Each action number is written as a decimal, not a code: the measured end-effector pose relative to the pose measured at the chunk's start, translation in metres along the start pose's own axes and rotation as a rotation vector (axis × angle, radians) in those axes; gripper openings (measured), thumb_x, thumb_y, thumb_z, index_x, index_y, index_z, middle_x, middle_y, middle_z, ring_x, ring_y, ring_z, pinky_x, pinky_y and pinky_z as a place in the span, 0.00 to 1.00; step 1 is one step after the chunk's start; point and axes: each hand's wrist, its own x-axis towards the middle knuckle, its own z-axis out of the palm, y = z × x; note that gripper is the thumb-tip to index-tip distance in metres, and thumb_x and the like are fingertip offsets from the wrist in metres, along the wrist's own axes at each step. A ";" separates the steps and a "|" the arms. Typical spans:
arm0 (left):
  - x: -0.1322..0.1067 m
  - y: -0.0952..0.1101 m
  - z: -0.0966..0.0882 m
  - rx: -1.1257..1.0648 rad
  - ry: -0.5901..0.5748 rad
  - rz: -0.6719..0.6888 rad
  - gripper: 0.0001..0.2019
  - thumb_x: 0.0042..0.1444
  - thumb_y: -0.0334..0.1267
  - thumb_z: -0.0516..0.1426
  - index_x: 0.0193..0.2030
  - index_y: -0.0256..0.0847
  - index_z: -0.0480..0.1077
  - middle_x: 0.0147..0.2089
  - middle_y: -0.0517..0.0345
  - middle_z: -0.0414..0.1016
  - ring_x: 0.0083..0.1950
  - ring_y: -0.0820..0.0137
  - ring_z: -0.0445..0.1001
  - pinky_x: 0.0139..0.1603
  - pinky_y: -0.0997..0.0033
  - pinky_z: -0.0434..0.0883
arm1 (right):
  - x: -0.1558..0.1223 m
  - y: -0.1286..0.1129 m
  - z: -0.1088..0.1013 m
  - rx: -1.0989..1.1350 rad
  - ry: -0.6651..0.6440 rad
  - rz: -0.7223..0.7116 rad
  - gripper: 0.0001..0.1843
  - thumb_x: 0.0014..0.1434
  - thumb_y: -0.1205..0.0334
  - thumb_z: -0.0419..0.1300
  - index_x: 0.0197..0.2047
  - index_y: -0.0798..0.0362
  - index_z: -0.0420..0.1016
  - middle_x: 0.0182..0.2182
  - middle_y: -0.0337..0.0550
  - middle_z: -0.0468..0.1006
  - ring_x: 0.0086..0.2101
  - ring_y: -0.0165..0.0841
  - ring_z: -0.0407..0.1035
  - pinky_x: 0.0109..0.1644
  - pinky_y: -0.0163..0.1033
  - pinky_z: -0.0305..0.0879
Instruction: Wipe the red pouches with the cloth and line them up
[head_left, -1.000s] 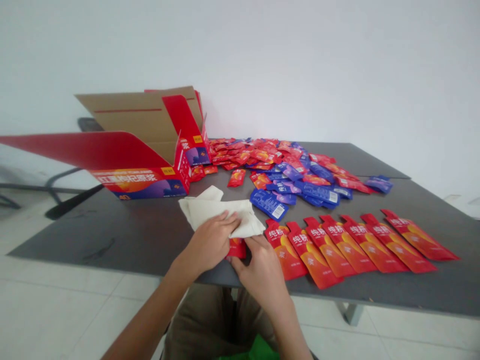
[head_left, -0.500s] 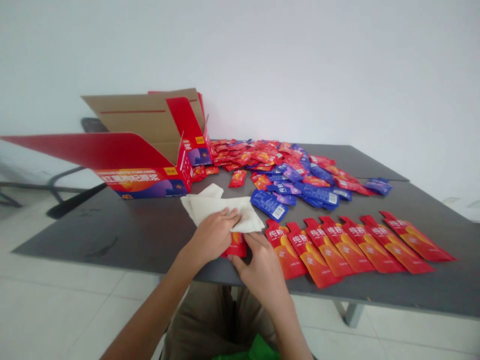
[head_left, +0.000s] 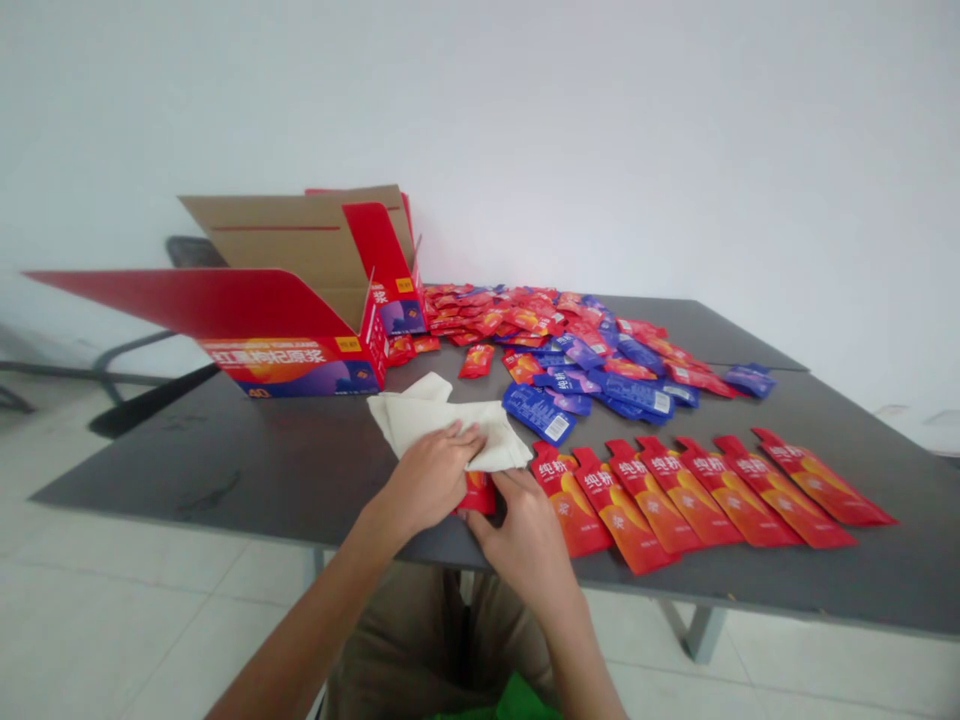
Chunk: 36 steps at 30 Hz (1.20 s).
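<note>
My left hand [head_left: 433,478] presses a folded white cloth [head_left: 427,415] down at the table's near edge, its fingers bent onto the fabric. Under the cloth lies a red pouch [head_left: 480,494], of which only the lower part shows. My right hand [head_left: 523,525] grips that pouch along its right side, thumb at the bottom edge and fingers by the cloth. Just right of this hand, several red-orange pouches [head_left: 628,510] lie face up in a slanted, overlapping row. A blue pouch [head_left: 538,412] with a barcode rests beyond the cloth.
A heap of red and blue pouches [head_left: 525,318] spreads across the back of the dark grey table [head_left: 300,470]. On the left stands an open red carton [head_left: 300,365] with raised flaps, and another carton [head_left: 403,300] behind it. A chair [head_left: 139,400] is beyond the table's left side.
The camera view has shifted slightly. Both hands stay at the same pouch, with the cloth still under the left hand; nothing has been let go.
</note>
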 end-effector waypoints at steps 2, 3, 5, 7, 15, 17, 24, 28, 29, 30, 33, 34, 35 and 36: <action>-0.008 0.004 0.000 -0.005 0.016 0.057 0.33 0.49 0.19 0.46 0.64 0.33 0.62 0.66 0.48 0.64 0.68 0.64 0.59 0.68 0.59 0.58 | 0.000 0.000 0.000 0.009 0.012 0.004 0.13 0.51 0.69 0.63 0.42 0.54 0.76 0.43 0.49 0.77 0.48 0.43 0.68 0.54 0.45 0.63; -0.016 0.007 0.001 -0.015 0.032 0.095 0.33 0.50 0.19 0.45 0.65 0.35 0.61 0.66 0.49 0.64 0.69 0.65 0.58 0.69 0.59 0.57 | 0.000 -0.001 0.000 0.014 0.013 0.003 0.14 0.51 0.70 0.62 0.43 0.54 0.75 0.44 0.49 0.77 0.48 0.43 0.68 0.54 0.45 0.63; -0.033 0.014 0.001 -0.035 0.054 0.143 0.34 0.50 0.19 0.46 0.65 0.38 0.60 0.66 0.52 0.64 0.69 0.67 0.57 0.71 0.59 0.54 | 0.001 -0.001 0.000 0.022 -0.005 -0.021 0.16 0.51 0.72 0.60 0.43 0.53 0.75 0.44 0.47 0.77 0.47 0.41 0.69 0.53 0.43 0.64; -0.040 0.016 0.001 -0.041 0.052 0.132 0.34 0.50 0.19 0.46 0.65 0.39 0.60 0.66 0.53 0.64 0.70 0.67 0.56 0.71 0.59 0.54 | 0.001 -0.001 0.000 0.018 -0.011 -0.036 0.16 0.51 0.73 0.59 0.44 0.52 0.75 0.44 0.47 0.77 0.48 0.41 0.68 0.53 0.44 0.64; -0.002 -0.001 0.003 0.001 0.015 0.016 0.32 0.50 0.19 0.46 0.63 0.33 0.63 0.66 0.47 0.64 0.68 0.62 0.60 0.67 0.56 0.61 | 0.000 -0.001 -0.001 0.017 0.006 0.001 0.15 0.51 0.68 0.63 0.44 0.54 0.75 0.45 0.48 0.76 0.49 0.42 0.67 0.54 0.45 0.63; -0.018 0.005 0.004 -0.015 0.041 0.089 0.32 0.51 0.19 0.45 0.64 0.34 0.61 0.67 0.48 0.62 0.69 0.64 0.58 0.69 0.58 0.58 | 0.000 -0.001 0.000 0.020 0.009 0.007 0.16 0.51 0.69 0.62 0.45 0.54 0.75 0.45 0.49 0.76 0.49 0.42 0.67 0.55 0.45 0.63; -0.019 0.010 0.001 -0.008 0.021 0.054 0.32 0.52 0.20 0.46 0.65 0.36 0.62 0.66 0.50 0.64 0.68 0.64 0.59 0.69 0.59 0.57 | 0.001 0.001 0.000 0.021 0.010 -0.013 0.17 0.51 0.69 0.61 0.46 0.54 0.75 0.46 0.50 0.76 0.49 0.44 0.67 0.55 0.46 0.62; 0.001 -0.001 0.000 0.016 -0.009 -0.020 0.32 0.50 0.20 0.45 0.64 0.33 0.63 0.66 0.49 0.64 0.68 0.62 0.59 0.67 0.59 0.60 | 0.000 0.000 0.000 0.014 0.007 0.002 0.15 0.51 0.67 0.63 0.44 0.54 0.75 0.44 0.49 0.77 0.48 0.43 0.68 0.54 0.46 0.63; -0.003 0.000 0.001 0.012 0.000 0.004 0.33 0.50 0.19 0.45 0.64 0.34 0.62 0.66 0.49 0.64 0.68 0.64 0.59 0.68 0.59 0.59 | 0.000 -0.001 0.000 0.011 0.010 0.009 0.15 0.51 0.68 0.63 0.44 0.54 0.75 0.44 0.49 0.77 0.48 0.43 0.68 0.54 0.45 0.64; -0.011 0.002 0.002 0.006 0.015 0.041 0.33 0.50 0.19 0.45 0.65 0.35 0.61 0.66 0.50 0.63 0.69 0.65 0.58 0.68 0.60 0.58 | 0.000 -0.001 0.000 0.009 0.012 0.013 0.15 0.51 0.68 0.63 0.44 0.54 0.75 0.43 0.49 0.77 0.48 0.43 0.68 0.53 0.45 0.64; -0.038 0.010 0.002 -0.012 0.042 0.128 0.34 0.51 0.19 0.45 0.66 0.38 0.60 0.67 0.53 0.63 0.70 0.68 0.55 0.70 0.61 0.55 | 0.000 0.000 0.001 0.021 0.001 -0.020 0.15 0.51 0.71 0.60 0.44 0.52 0.75 0.44 0.49 0.77 0.48 0.42 0.68 0.54 0.44 0.64; -0.042 0.012 0.001 -0.013 0.038 0.133 0.34 0.50 0.19 0.45 0.66 0.38 0.59 0.67 0.54 0.62 0.70 0.68 0.55 0.70 0.61 0.54 | 0.001 0.000 0.001 0.027 0.001 -0.032 0.16 0.52 0.71 0.59 0.45 0.52 0.75 0.45 0.48 0.76 0.48 0.42 0.68 0.54 0.44 0.63; -0.041 0.012 0.001 -0.011 0.032 0.122 0.34 0.50 0.20 0.45 0.66 0.38 0.59 0.67 0.54 0.62 0.70 0.68 0.56 0.70 0.60 0.55 | 0.001 0.001 0.001 0.030 0.004 -0.034 0.17 0.52 0.71 0.60 0.46 0.52 0.75 0.46 0.49 0.76 0.49 0.42 0.68 0.55 0.45 0.63; -0.035 0.012 0.000 -0.006 0.024 0.098 0.34 0.50 0.20 0.46 0.66 0.38 0.60 0.67 0.53 0.62 0.70 0.67 0.56 0.70 0.60 0.55 | 0.001 0.001 0.001 0.028 0.011 -0.024 0.17 0.52 0.70 0.60 0.46 0.53 0.75 0.46 0.50 0.76 0.49 0.43 0.67 0.55 0.45 0.62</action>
